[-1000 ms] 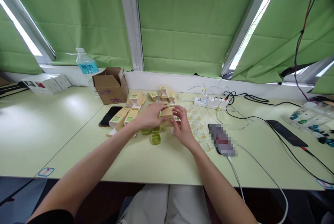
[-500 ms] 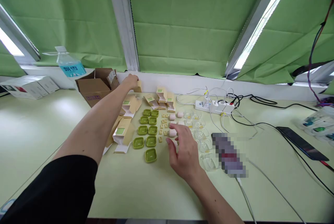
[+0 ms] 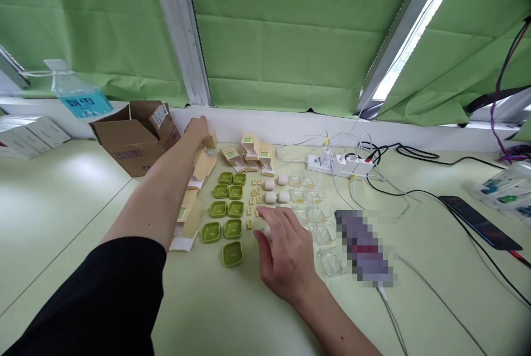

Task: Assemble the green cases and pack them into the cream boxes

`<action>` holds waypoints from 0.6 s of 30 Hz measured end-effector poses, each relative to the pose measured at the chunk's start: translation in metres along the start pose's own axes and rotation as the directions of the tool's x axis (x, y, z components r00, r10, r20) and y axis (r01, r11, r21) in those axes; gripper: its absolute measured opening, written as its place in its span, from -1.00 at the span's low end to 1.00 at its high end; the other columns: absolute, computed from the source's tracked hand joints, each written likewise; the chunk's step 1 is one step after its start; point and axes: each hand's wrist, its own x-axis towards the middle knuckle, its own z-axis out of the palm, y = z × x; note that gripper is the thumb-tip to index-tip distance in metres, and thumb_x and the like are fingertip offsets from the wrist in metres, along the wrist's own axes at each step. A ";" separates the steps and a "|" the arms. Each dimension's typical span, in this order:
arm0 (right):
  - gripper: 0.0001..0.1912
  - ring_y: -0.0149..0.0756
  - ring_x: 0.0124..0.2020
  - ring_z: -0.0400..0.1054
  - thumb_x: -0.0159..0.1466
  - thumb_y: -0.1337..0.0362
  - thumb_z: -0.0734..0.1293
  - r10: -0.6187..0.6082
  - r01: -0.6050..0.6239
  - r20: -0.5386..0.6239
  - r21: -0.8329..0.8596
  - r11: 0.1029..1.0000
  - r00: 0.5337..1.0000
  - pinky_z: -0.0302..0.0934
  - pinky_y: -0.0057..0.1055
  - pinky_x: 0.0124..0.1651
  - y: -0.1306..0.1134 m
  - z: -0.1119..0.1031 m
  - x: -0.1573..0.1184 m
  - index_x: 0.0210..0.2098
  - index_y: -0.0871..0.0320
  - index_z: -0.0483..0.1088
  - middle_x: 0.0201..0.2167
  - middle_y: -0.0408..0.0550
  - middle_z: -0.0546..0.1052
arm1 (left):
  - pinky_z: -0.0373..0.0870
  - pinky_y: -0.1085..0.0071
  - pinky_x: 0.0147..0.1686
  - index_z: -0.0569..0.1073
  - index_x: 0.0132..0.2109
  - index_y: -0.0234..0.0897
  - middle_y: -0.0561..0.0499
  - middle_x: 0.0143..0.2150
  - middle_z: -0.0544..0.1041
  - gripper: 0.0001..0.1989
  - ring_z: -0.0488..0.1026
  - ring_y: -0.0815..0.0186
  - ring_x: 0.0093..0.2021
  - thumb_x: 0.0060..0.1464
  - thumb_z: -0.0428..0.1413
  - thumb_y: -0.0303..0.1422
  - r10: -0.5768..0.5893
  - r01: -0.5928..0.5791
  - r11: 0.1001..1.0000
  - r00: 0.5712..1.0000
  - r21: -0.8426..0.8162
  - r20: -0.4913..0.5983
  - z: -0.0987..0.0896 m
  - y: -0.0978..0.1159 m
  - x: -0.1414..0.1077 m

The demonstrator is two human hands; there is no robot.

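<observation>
My left hand (image 3: 196, 128) reaches to the back of the table beside the white wall ledge. Its fingers are closed on a small tan cardboard box (image 3: 211, 139), mostly hidden behind the hand. Under my left forearm lie opened tan boxes (image 3: 191, 213). My right hand (image 3: 286, 248) hovers palm down, thumb and fingers apart, over a row of small white cylinders (image 3: 270, 197), part of which it covers. To its left are small yellow clips (image 3: 249, 224) and olive-green square dishes (image 3: 232, 254). Clear plastic covers (image 3: 331, 261) stand in rows to its right.
A brown carton (image 3: 136, 148) stands open at the back left, near a bottle with a blue label (image 3: 85, 103). More tan boxes (image 3: 250, 147) lie behind the dishes. A power strip (image 3: 340, 166), cables, a blurred phone-like object (image 3: 365, 248) and a black phone (image 3: 479, 222) occupy the right.
The view has shifted, so the carton and bottle appear farther left. My right hand has moved slightly down and left, uncovering more white cylinders. My left hand stays at the small box.
</observation>
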 end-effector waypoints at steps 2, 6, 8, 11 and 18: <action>-0.63 -0.11 -0.06 0.50 0.48 0.41 0.28 -0.013 0.013 -0.020 -0.018 1.000 1.000 0.39 -0.27 -0.24 0.001 0.000 0.000 0.26 0.18 0.37 -0.02 0.07 0.69 | 0.49 -0.04 0.24 0.37 0.40 -0.50 -0.60 0.36 0.43 0.07 0.49 -0.36 0.31 -0.20 0.52 -0.14 0.021 -0.021 1.000 1.000 0.013 -0.022 -0.011 -0.001 -0.012; -0.83 -0.19 -0.24 0.47 0.49 0.40 0.29 -0.045 0.042 -0.052 -0.066 0.997 0.998 0.26 -0.29 -0.28 0.005 0.001 -0.001 0.00 0.15 0.50 -0.26 -0.03 0.67 | 0.51 0.05 0.22 0.52 0.24 -0.38 -0.40 0.27 0.54 -0.40 0.57 -0.17 0.21 0.03 0.33 -0.37 0.132 -0.134 0.991 0.984 -0.013 -0.121 -0.033 0.000 -0.064; -0.84 -0.24 -0.35 0.42 0.49 0.39 0.29 -0.063 0.058 -0.054 -0.094 0.994 0.997 0.17 -0.29 -0.32 0.007 0.003 -0.003 -0.19 0.11 0.51 -0.39 -0.09 0.63 | 0.51 0.09 0.21 0.57 0.14 -0.35 -0.31 0.15 0.62 -0.59 0.59 -0.08 0.16 0.14 0.22 -0.43 0.229 -0.250 0.965 0.951 -0.080 -0.208 -0.039 0.001 -0.111; -0.76 -0.29 -0.44 0.37 0.50 0.35 0.28 -0.057 0.050 -0.043 -0.132 0.990 0.997 0.07 -0.30 -0.35 0.014 0.007 -0.007 -0.29 0.09 0.52 -0.47 -0.12 0.59 | 0.54 0.15 0.14 0.59 0.03 -0.29 -0.18 0.00 0.68 -0.76 0.61 0.07 0.01 0.28 0.11 -0.40 0.373 -0.446 0.860 0.882 -0.250 -0.288 -0.036 0.001 -0.201; -0.75 -0.29 -0.47 0.38 0.44 0.27 0.30 0.122 -0.116 0.008 -0.271 0.956 0.992 -0.12 -0.33 -0.37 0.034 0.018 -0.013 -0.32 0.11 0.59 -0.50 -0.06 0.61 | 0.62 0.16 0.02 0.58 -0.02 -0.09 -0.06 -0.04 0.69 -0.83 0.64 0.13 -0.04 0.35 0.10 -0.32 0.402 -0.516 0.694 0.857 -0.503 -0.324 0.006 -0.018 -0.397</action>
